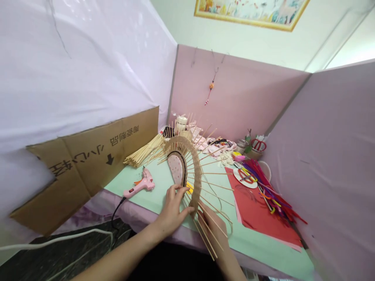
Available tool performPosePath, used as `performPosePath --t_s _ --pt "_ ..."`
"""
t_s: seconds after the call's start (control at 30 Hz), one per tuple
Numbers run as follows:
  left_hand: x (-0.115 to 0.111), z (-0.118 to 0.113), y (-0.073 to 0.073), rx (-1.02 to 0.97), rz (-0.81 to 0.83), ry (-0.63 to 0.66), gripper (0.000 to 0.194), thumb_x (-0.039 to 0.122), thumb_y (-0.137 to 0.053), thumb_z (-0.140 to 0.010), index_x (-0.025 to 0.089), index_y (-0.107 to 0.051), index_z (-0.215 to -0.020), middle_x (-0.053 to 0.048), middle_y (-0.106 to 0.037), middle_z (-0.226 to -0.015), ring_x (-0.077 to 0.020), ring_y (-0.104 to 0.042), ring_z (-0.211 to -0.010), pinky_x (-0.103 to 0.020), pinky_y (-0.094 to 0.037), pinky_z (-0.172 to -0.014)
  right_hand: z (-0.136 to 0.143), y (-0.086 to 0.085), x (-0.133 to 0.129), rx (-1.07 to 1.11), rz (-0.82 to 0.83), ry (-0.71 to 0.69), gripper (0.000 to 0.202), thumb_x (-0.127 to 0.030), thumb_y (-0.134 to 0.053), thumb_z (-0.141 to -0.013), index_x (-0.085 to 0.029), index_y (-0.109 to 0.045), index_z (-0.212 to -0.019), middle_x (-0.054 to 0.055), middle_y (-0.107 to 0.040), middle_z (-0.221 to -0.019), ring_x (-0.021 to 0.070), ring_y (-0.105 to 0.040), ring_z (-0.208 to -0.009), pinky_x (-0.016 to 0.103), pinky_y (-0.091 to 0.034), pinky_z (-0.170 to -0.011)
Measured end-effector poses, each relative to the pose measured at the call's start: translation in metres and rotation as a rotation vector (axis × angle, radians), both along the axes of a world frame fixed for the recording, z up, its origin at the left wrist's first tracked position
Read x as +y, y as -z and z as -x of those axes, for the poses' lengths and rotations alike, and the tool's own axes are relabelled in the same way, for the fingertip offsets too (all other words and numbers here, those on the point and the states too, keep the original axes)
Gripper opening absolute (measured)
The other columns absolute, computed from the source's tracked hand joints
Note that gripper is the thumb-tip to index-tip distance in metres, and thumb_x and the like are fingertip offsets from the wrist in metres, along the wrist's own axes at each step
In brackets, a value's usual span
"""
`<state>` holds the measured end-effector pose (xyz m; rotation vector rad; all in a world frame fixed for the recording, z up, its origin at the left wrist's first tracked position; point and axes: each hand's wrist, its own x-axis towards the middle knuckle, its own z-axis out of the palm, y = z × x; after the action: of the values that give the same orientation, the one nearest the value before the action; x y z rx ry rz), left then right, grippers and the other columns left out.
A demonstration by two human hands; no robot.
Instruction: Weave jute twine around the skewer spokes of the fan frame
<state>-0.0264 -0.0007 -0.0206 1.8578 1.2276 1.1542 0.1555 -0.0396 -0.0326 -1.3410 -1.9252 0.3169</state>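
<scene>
A half-round craft piece (197, 171) stands tilted over the table's front part. Its brown cardboard arch has thin wooden sticks fanning outward, and a pink dotted half-disc (175, 168) with a dark rim sits inside. My left hand (175, 205) pinches the piece's lower end, thumb on the cardboard band and fingers at the inner rim. Behind the sticks, my right hand (213, 224) grips the band's lower end from the right; sticks partly cover its fingers. Something yellow (190, 187) shows between the rim and the arch.
A pink glue gun (140, 185) lies left, its cord running off the edge. Bundled wooden sticks (143, 151) lie behind it, beside a cardboard sheet (88, 164). Red paper (258, 208), scissors (247, 175) and colourful pipe cleaners (271, 187) lie right. Walls enclose the table (249, 246).
</scene>
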Motion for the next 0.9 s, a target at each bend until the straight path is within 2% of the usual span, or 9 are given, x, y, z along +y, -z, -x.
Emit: performPosePath --t_s 0.07,0.17,0.4,0.5,0.57,0.67,0.77,0.83,0.9 --pt "0.000 -0.001 0.001 -0.064 0.041 -0.054 0.057 0.028 -0.072 -0.074 0.026 -0.051 -0.127 -0.011 -0.033 -0.141 -0.0310 -0.035 -0.135 -0.053 -0.029 -0.114 0.002 -0.003 0.000 0.028 0.024 0.000 0.043 -0.035 -0.048 -0.095 -0.026 -0.054 -0.137 0.008 -0.070 -0.118 0.0231 -0.070 -0.102 0.031 -0.057 -0.084" --pt "0.001 -0.003 0.000 -0.336 0.186 -0.084 0.075 0.031 -0.077 -0.068 0.027 -0.040 -0.133 -0.013 -0.023 -0.149 -0.0322 -0.031 -0.140 -0.051 -0.035 -0.111 0.006 -0.008 0.001 0.054 0.045 0.010 0.044 -0.035 -0.049 -0.095 -0.027 -0.054 -0.137 0.006 -0.071 -0.118 0.0236 -0.070 -0.100 0.031 -0.057 -0.082" --pt "0.001 -0.007 -0.030 -0.918 0.576 -0.158 0.073 0.028 -0.077 -0.070 0.029 -0.035 -0.130 -0.016 -0.022 -0.154 -0.0292 -0.048 -0.129 -0.042 -0.052 -0.094 0.007 -0.017 0.000 0.071 -0.017 0.009 0.043 -0.032 -0.048 -0.094 -0.025 -0.056 -0.136 0.007 -0.066 -0.127 0.0234 -0.067 -0.108 0.032 -0.056 -0.087" --pt "-0.001 -0.008 -0.036 -1.014 0.688 -0.172 0.072 0.021 -0.075 -0.071 0.025 -0.035 -0.131 -0.020 -0.031 -0.149 -0.0246 -0.057 -0.120 -0.037 -0.054 -0.093 0.008 -0.024 -0.003 0.064 -0.042 0.018 0.044 -0.030 -0.049 -0.093 -0.025 -0.055 -0.136 0.008 -0.070 -0.118 0.0213 -0.070 -0.093 0.031 -0.057 -0.079" --pt "-0.003 -0.011 -0.034 -0.985 0.654 -0.150 0.068 0.025 -0.072 -0.076 0.023 -0.035 -0.133 -0.019 -0.038 -0.146 -0.0229 -0.058 -0.119 -0.036 -0.052 -0.095 0.011 -0.028 -0.004 0.067 -0.052 0.041 0.044 -0.030 -0.050 -0.092 -0.024 -0.057 -0.135 0.008 -0.073 -0.107 0.0177 -0.069 -0.076 0.028 -0.056 -0.070" --pt "-0.006 -0.020 -0.026 -0.895 0.473 -0.106 0.060 0.039 -0.059 -0.086 0.027 -0.032 -0.138 -0.013 -0.045 -0.145 -0.0222 -0.054 -0.126 -0.037 -0.049 -0.100 0.015 -0.027 -0.003 0.081 -0.053 0.080 0.042 -0.032 -0.050 -0.092 -0.020 -0.061 -0.130 0.005 -0.072 -0.084 0.0135 -0.061 -0.060 0.024 -0.052 -0.060" --pt "-0.006 -0.029 -0.019 -0.844 0.336 -0.081 0.057 0.036 -0.052 -0.089 0.027 -0.030 -0.140 -0.010 -0.043 -0.148 -0.0204 -0.046 -0.134 -0.035 -0.044 -0.106 0.014 -0.017 0.001 0.137 0.022 0.078 0.043 -0.037 -0.051 -0.091 -0.016 -0.063 -0.127 0.001 -0.062 -0.062 0.0129 -0.052 -0.050 0.024 -0.048 -0.053" --pt "-0.004 -0.034 -0.018 -0.804 0.275 -0.085 0.059 0.030 -0.052 -0.087 0.027 -0.029 -0.141 -0.009 -0.038 -0.152 -0.0193 -0.040 -0.138 -0.035 -0.039 -0.111 0.011 -0.012 0.005 0.208 0.109 0.045 0.045 -0.040 -0.051 -0.090 -0.016 -0.065 -0.126 0.000 -0.060 -0.057 0.0146 -0.053 -0.050 0.024 -0.048 -0.051" --pt "0.000 -0.039 -0.016 -0.753 0.231 -0.097 0.060 0.027 -0.053 -0.087 0.026 -0.029 -0.142 -0.008 -0.034 -0.155 -0.0193 -0.035 -0.141 -0.037 -0.033 -0.115 0.007 -0.010 0.009 0.295 0.175 -0.002 0.045 -0.044 -0.053 -0.089 -0.019 -0.066 -0.124 0.003 -0.068 -0.068 0.0192 -0.064 -0.064 0.028 -0.054 -0.061"
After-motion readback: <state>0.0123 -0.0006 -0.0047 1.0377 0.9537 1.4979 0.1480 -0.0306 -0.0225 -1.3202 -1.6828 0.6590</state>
